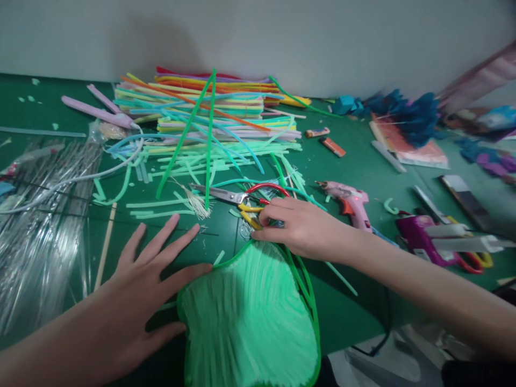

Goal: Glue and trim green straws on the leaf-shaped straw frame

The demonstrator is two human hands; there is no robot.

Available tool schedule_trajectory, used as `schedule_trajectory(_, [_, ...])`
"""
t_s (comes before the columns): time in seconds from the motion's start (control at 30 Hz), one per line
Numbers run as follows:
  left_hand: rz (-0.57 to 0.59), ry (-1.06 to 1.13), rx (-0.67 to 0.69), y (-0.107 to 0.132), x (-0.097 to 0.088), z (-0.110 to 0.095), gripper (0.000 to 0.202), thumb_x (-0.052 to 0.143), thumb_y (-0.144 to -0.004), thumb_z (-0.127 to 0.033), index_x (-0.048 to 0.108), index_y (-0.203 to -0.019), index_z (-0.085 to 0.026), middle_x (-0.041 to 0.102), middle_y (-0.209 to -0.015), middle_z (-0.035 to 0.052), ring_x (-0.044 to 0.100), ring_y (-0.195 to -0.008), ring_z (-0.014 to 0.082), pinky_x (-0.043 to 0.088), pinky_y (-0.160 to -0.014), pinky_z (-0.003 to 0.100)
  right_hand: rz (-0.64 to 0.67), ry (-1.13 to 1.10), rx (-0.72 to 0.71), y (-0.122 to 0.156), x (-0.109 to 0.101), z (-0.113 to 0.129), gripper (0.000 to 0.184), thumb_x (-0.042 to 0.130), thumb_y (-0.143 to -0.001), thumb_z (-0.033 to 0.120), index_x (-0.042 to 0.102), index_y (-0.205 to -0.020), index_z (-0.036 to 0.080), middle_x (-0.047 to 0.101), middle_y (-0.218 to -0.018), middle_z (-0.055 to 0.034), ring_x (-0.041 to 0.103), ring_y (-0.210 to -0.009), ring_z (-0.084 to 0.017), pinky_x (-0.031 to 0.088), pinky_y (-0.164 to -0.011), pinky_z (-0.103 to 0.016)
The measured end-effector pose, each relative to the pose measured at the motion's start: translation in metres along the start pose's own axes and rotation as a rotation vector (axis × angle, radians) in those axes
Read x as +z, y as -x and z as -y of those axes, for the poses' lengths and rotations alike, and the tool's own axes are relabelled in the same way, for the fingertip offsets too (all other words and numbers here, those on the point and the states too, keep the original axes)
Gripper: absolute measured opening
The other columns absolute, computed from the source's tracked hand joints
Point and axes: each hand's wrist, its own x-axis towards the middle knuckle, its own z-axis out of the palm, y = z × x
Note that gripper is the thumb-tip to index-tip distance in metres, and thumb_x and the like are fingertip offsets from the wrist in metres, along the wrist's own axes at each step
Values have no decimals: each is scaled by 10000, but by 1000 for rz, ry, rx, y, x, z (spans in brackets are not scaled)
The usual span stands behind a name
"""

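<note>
My left hand (153, 269) lies flat on the green table (355, 172), fingers spread, its thumb touching the left edge of a light green leaf-shaped piece (250, 322) with a darker green rim. My right hand (298, 228) rests at the top of that leaf, fingers curled over the yellow and red handles of a pair of scissors (237, 198). The scissor blades point left. Whether the fingers pinch the handles or something small under them is hidden.
A heap of coloured pipe cleaners (209, 115) lies behind the scissors. A pink glue gun (350, 203) sits right of my right hand. Clear plastic wrappers (40, 226) cover the left. Blue paper flowers (407, 115), two lighters (326, 140) and other tools lie at the right.
</note>
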Motion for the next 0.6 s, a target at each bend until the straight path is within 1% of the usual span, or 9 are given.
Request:
schedule_trajectory(0.1, [51,13,66,-6,-6,1,807,620,-823,-302,331,-1569,-400,156,-1725,91,169,-1542,480,341,-1044,823,5,20,-8,0,-1,-1,333,446,-1006,96,751,-1076,211,665,-944,-88,526,-860,-208,403,-717,-326])
schedule_trajectory(0.17, [76,46,93,-10,-9,2,840,619,-807,-273,310,-1577,-403,167,-1723,82,210,-1528,487,316,-1068,815,6,20,-11,0,-1,-1,325,447,-1014,107,751,-1067,210,665,-952,-90,531,-876,-209,408,-727,-325])
schedule_trajectory(0.27, [69,73,111,-16,-10,2,823,615,-779,-247,376,-1555,-385,233,-1705,78,281,-1503,487,265,-1107,796,5,16,-10,2,-2,0,302,467,-1016,120,754,-1052,209,668,-962,-89,531,-878,-209,410,-729,-327])
schedule_trajectory(0.4, [51,60,147,-23,-12,1,770,601,-741,-230,490,-1492,-359,325,-1667,122,330,-1472,513,274,-1063,828,-4,-7,-9,5,-3,4,259,506,-1019,155,757,-1052,209,666,-962,-80,523,-865,-201,410,-723,-327])
schedule_trajectory(0.47, [77,65,161,-26,-13,3,765,607,-735,-236,499,-1481,-371,332,-1664,121,324,-1474,512,299,-1051,825,-8,-18,-11,7,-5,6,250,511,-1022,163,756,-1050,203,664,-966,-76,524,-872,-195,415,-731,-323])
schedule_trajectory(0.53, [96,89,176,-28,-13,5,785,615,-728,-242,482,-1489,-384,321,-1671,109,300,-1491,488,309,-1076,796,-5,-24,-8,9,-6,8,241,515,-1023,166,753,-1049,198,662,-972,-75,526,-877,-191,422,-741,-321])
schedule_trajectory(0.6, [77,125,181,-31,-12,7,805,616,-715,-239,475,-1494,-387,296,-1682,89,264,-1509,465,278,-1119,769,1,-29,0,13,-7,10,228,526,-1018,170,751,-1044,195,659,-973,-76,532,-878,-193,427,-741,-323])
